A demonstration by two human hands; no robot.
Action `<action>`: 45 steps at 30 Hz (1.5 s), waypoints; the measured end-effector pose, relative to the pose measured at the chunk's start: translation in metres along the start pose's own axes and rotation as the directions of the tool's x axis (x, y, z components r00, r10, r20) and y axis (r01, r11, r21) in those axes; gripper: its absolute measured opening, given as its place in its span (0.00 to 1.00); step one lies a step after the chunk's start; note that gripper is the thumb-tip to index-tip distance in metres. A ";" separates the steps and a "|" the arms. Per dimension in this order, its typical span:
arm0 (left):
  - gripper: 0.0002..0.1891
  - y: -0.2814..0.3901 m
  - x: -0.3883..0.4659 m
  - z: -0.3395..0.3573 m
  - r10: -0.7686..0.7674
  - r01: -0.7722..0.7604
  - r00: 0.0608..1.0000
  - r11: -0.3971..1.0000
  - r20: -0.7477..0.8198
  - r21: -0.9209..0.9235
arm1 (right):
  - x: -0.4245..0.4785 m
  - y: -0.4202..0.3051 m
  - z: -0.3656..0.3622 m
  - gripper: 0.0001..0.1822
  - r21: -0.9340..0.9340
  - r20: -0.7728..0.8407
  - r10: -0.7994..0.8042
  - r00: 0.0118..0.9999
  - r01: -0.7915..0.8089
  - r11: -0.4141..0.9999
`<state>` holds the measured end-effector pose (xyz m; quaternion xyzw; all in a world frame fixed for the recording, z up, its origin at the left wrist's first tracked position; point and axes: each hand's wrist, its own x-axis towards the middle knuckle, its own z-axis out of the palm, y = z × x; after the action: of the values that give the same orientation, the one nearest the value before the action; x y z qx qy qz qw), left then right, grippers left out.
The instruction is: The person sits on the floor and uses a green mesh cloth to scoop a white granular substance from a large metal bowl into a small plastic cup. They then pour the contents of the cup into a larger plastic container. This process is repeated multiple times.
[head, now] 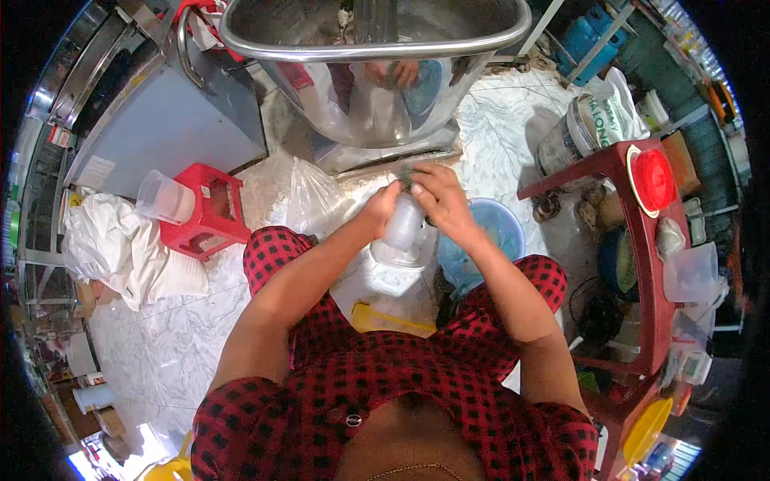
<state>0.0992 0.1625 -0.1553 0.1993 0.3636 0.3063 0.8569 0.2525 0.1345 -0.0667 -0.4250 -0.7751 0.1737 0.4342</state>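
Note:
Before my body, my left hand [382, 209] grips the left side of a small clear plastic container [403, 225]. Across its upper end, my right hand [442, 195] bends its fingers over a dark, blurred thing [409, 177] that I cannot make out. Beneath the container, a clear plastic tub [400, 264] rests on the floor between my legs. Just right of it is a blue basin [511, 225] with a blue plastic bag [472, 255] in it. To the left of my hands stands a clear plastic bag [313, 201].
A large stainless-steel vessel [376, 51] stands ahead. On the left is a red plastic stool [207, 210] bearing a clear plastic container [162, 195], near white sacks [120, 240]. At right, a dark red plastic table [649, 300] holds containers, with a bucket [559, 144] behind it.

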 end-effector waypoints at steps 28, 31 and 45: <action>0.13 0.029 -0.042 0.035 0.659 -0.404 0.685 -0.012 0.311 0.915 | -0.002 0.025 -0.009 0.14 0.661 0.563 0.744 0.360 -0.737 -0.143; 0.14 0.040 -0.032 0.018 0.556 -0.367 0.795 0.125 0.241 0.922 | 0.007 0.020 -0.024 0.12 0.564 0.476 0.753 0.454 -0.815 0.135; 0.15 0.016 -0.058 0.039 0.340 -0.499 0.732 -0.322 0.590 0.805 | -0.013 0.032 -0.010 0.27 -0.287 0.414 0.616 0.670 -0.546 0.787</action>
<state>0.0905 0.1301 -0.0916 0.8877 0.3148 0.2120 0.2607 0.2802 0.1412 -0.0887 -0.6208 -0.6920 0.3498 0.1154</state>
